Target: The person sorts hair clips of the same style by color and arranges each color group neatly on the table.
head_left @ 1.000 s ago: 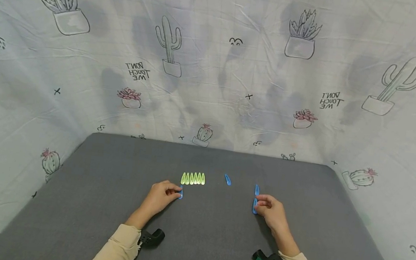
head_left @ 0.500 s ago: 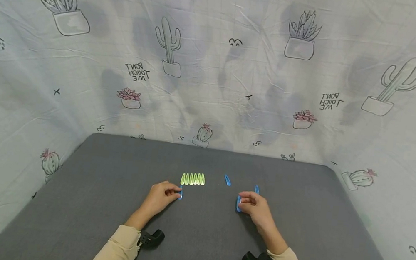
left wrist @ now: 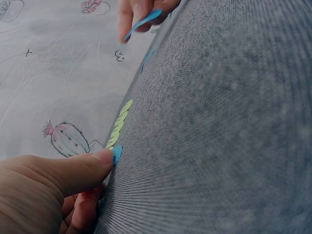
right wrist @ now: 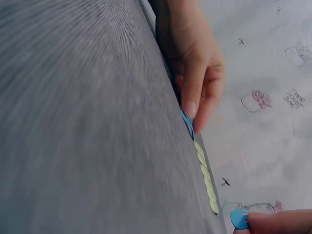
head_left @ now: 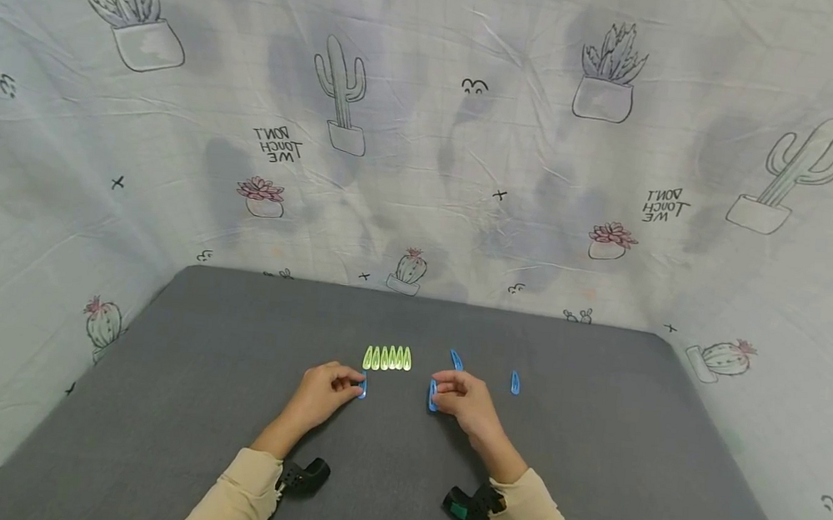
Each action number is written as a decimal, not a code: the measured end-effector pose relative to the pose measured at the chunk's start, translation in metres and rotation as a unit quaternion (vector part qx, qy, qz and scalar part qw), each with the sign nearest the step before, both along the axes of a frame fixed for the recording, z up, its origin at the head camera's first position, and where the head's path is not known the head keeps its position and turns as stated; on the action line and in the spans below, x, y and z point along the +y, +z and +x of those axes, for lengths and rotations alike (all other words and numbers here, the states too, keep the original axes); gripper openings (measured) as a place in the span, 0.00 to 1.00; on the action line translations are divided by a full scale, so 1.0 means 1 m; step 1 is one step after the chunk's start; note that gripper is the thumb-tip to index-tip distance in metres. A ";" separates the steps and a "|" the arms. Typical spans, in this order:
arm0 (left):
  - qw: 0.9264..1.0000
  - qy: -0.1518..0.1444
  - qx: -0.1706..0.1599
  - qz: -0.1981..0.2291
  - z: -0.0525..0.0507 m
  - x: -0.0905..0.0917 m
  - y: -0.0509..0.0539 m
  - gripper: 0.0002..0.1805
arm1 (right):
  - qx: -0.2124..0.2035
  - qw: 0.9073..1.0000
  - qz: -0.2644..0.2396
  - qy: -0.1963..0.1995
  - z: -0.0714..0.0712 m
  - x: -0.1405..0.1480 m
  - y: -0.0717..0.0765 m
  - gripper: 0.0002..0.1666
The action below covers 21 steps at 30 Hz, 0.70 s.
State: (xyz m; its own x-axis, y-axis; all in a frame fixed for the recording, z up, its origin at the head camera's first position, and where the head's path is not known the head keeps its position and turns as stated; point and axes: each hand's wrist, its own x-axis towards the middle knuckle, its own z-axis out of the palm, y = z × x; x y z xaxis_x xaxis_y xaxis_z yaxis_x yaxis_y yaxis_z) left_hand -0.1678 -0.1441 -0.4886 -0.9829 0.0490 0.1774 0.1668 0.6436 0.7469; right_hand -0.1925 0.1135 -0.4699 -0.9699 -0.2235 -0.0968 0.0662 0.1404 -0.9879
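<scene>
Several yellow-green snap hair clips [head_left: 388, 358] lie side by side in a row on the grey table. Just below the row's left end, my left hand [head_left: 324, 392] has thumb and fingers on a blue hair clip [head_left: 363, 387] that lies on the cloth. My right hand [head_left: 469, 403] pinches another blue hair clip [head_left: 433, 395], held above the table in the left wrist view. Behind the right hand lies a further blue clip [head_left: 456, 359], partly covered by the fingers in the head view. One more blue clip [head_left: 515, 382] rests to the right of that hand.
A grey cloth covers the table [head_left: 396, 476]. Behind and on both sides hangs a pale curtain [head_left: 429, 127] printed with cacti. Dark camera mounts [head_left: 305, 477] sit on both wrists.
My right hand has lifted a blue clip from the right side and carried it left, towards the left hand. The left hand has stayed at its clip.
</scene>
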 end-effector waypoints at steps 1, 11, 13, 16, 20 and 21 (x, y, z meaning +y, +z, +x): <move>1.000 -0.001 0.003 -0.001 0.000 0.000 0.000 0.08 | 0.001 1.000 -0.003 0.002 0.000 -0.004 -0.001 0.19; 1.000 0.003 0.019 0.002 -0.001 0.001 -0.006 0.07 | 0.022 0.999 -0.005 0.031 0.000 -0.039 -0.009 0.19; 1.000 0.004 0.020 0.003 0.000 0.001 -0.007 0.07 | 0.025 0.999 -0.007 0.032 0.000 -0.045 -0.011 0.18; 1.000 0.006 0.020 0.003 0.000 0.001 -0.008 0.07 | 0.026 0.999 -0.011 0.033 0.000 -0.053 -0.015 0.19; 1.000 0.007 0.021 0.002 -0.001 0.000 -0.010 0.07 | 0.030 0.999 -0.010 0.032 -0.001 -0.064 -0.018 0.19; 1.000 0.007 0.021 0.002 -0.001 0.000 -0.010 0.07 | 0.036 0.999 -0.004 0.031 -0.002 -0.067 -0.020 0.18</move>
State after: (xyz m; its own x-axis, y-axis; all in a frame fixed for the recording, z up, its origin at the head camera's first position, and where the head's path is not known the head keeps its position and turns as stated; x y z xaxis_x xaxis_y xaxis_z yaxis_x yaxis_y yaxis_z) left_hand -0.1689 -0.1437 -0.4985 -0.9754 0.0342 0.2180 0.1883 0.6438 0.7417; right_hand -0.1942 0.0463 -0.4895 -0.9583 -0.2845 -0.0261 -0.0130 0.1346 -0.9908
